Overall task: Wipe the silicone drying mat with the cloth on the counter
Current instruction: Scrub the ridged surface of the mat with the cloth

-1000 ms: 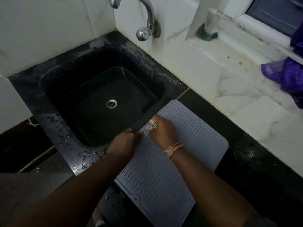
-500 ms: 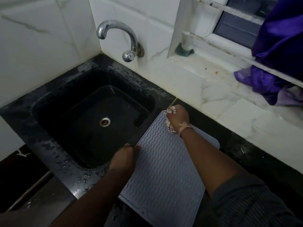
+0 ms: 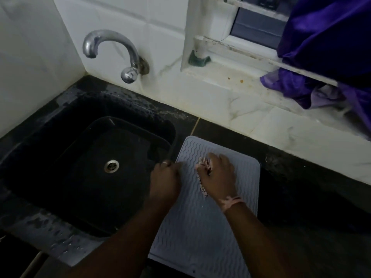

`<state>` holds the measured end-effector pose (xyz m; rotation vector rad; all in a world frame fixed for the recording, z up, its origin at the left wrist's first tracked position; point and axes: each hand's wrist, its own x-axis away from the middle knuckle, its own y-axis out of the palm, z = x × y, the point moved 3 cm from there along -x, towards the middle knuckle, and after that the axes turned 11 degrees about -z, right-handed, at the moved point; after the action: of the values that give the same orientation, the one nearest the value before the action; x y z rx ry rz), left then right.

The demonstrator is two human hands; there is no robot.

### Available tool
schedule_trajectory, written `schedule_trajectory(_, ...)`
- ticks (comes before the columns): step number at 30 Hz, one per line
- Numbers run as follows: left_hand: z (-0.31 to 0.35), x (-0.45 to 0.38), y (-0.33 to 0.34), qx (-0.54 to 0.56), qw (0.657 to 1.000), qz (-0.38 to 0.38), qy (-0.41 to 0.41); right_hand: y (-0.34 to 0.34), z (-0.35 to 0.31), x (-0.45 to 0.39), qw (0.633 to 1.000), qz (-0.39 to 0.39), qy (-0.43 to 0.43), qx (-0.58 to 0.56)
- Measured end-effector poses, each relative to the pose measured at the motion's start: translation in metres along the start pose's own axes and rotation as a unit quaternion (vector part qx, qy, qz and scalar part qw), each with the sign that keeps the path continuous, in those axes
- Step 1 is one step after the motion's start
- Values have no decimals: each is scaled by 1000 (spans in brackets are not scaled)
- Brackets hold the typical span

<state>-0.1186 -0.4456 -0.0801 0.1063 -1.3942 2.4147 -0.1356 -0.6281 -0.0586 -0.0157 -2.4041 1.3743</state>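
A grey silicone drying mat (image 3: 202, 229) with wavy ridges lies on the dark counter just right of the sink. My right hand (image 3: 218, 176) presses a small patterned cloth (image 3: 203, 177) onto the mat's upper half; most of the cloth is hidden under the palm and only its left edge shows. My left hand (image 3: 165, 181) holds the mat's left edge with curled fingers, beside the sink rim.
A black sink (image 3: 96, 169) with a metal drain fills the left. A chrome tap (image 3: 120, 55) juts from the white tiled wall. Purple fabric (image 3: 325, 57) hangs over the window ledge at the upper right. Dark counter (image 3: 313, 197) runs right of the mat.
My right hand slid the cloth from the mat's far left corner back toward the middle of its upper half. My left hand stayed on the left edge. The view shifted slightly.
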Motion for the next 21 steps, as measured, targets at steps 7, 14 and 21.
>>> schedule_trajectory(7, -12, -52, 6, -34, 999, -10, 13, 18, 5, -3, 996, -14, 46, 80)
schedule_trajectory(14, -12, -55, 17, -84, 996, 20, 18, -14, -13, -44, 998, -2, -45, 47)
schedule_trajectory(21, -17, -63, 23, -114, 992, 47, 17, -17, -40, -99, 990, -10, -84, 113)
